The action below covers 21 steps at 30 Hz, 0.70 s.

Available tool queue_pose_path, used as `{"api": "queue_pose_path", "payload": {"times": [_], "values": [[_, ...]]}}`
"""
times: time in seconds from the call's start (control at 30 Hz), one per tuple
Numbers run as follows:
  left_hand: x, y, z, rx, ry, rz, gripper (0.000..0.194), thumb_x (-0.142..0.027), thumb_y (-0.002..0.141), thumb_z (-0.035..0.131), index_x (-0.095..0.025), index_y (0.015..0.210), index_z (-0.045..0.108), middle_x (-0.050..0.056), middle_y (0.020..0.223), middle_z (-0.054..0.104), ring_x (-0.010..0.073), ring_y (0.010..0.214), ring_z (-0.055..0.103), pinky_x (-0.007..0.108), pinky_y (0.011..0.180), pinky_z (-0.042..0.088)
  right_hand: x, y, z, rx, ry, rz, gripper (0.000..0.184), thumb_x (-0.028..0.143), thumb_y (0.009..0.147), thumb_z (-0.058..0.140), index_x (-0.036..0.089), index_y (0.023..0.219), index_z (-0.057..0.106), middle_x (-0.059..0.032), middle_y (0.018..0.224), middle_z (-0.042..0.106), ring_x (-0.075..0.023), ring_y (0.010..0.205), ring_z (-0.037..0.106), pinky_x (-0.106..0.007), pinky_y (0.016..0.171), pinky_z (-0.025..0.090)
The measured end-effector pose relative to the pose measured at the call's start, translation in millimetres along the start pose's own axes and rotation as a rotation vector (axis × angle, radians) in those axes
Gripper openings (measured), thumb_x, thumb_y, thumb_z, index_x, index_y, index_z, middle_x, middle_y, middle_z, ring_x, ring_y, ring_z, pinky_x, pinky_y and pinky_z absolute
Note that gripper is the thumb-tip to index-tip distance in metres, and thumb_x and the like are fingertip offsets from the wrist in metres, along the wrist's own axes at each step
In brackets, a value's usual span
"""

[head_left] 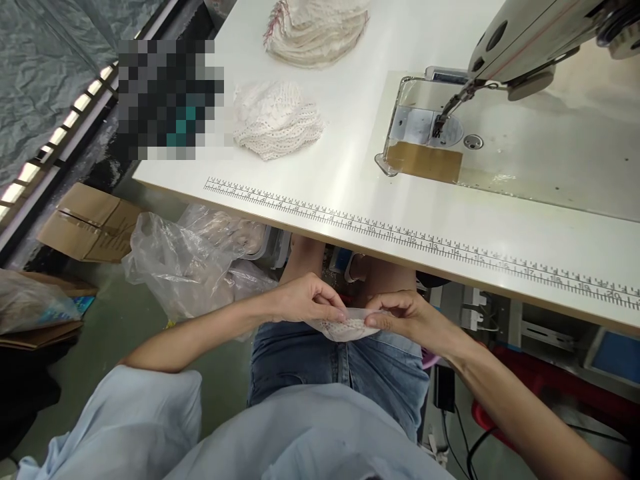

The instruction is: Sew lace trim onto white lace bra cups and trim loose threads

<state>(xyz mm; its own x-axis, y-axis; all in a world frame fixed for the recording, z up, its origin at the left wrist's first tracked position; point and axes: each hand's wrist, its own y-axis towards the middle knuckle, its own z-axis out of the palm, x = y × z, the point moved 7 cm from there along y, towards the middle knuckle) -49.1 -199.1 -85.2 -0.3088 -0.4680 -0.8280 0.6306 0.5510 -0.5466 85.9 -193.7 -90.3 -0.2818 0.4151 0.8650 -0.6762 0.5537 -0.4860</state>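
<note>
Over my lap, in front of the table edge, a small piece of white lace fabric (345, 329) is stretched between both hands. My left hand (310, 300) pinches its left end between thumb and fingers. At the other end, my right hand (400, 312) grips the fabric the same way. Part of the piece is hidden behind my fingers. On the table lies a pile of white eyelet lace pieces (280, 123). Farther back sits a stack of cream fabric pieces (317, 33) with reddish thread along its left edge.
A sewing machine (525, 47) stands at the right of the white table (345, 180), which has a printed ruler (370, 227) along its front edge. Below on the left are a clear plastic bag (175, 267) and a cardboard box (90, 223). Cables (460, 433) hang at the lower right.
</note>
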Motion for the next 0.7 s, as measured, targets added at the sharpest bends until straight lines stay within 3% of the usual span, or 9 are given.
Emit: {"api": "queue_pose_path", "payload": {"times": [0.3, 0.5, 0.7], "values": [[0.9, -0.7, -2.4, -0.012, 0.045, -0.002, 0.031, -0.036, 0.077, 0.064, -0.009, 0.09, 0.072, 0.007, 0.075, 0.068, 0.01, 0.064, 0.056, 0.018, 0.056, 0.042, -2.6, -1.0, -0.5, 0.043, -0.022, -0.072, 0.036, 0.045, 0.087, 0.05, 0.015, 0.079, 0.068, -0.0001, 0.064, 0.057, -0.0103, 0.058, 0.047, -0.023, 0.054, 0.037], [1.6, -3.8, -5.5, -0.016, 0.034, -0.007, 0.032, -0.038, 0.077, 0.063, -0.009, 0.089, 0.071, 0.006, 0.074, 0.067, 0.0098, 0.061, 0.055, 0.018, 0.055, 0.041, -3.2, -0.6, -0.3, 0.054, -0.01, -0.003, 0.022, 0.038, 0.074, 0.068, 0.017, 0.079, 0.071, -0.0028, 0.075, 0.066, -0.0152, 0.069, 0.058, -0.026, 0.064, 0.045], [4.2, -5.4, -3.8, 0.033, 0.009, -0.034, 0.03, -0.036, 0.076, 0.066, -0.011, 0.091, 0.072, 0.006, 0.075, 0.068, 0.0106, 0.065, 0.057, 0.018, 0.059, 0.042, -3.7, -2.9, -3.6, 0.044, 0.013, 0.015, 0.017, 0.035, 0.073, 0.071, 0.018, 0.076, 0.071, -0.0014, 0.072, 0.066, -0.0139, 0.068, 0.058, -0.024, 0.062, 0.045]]}}
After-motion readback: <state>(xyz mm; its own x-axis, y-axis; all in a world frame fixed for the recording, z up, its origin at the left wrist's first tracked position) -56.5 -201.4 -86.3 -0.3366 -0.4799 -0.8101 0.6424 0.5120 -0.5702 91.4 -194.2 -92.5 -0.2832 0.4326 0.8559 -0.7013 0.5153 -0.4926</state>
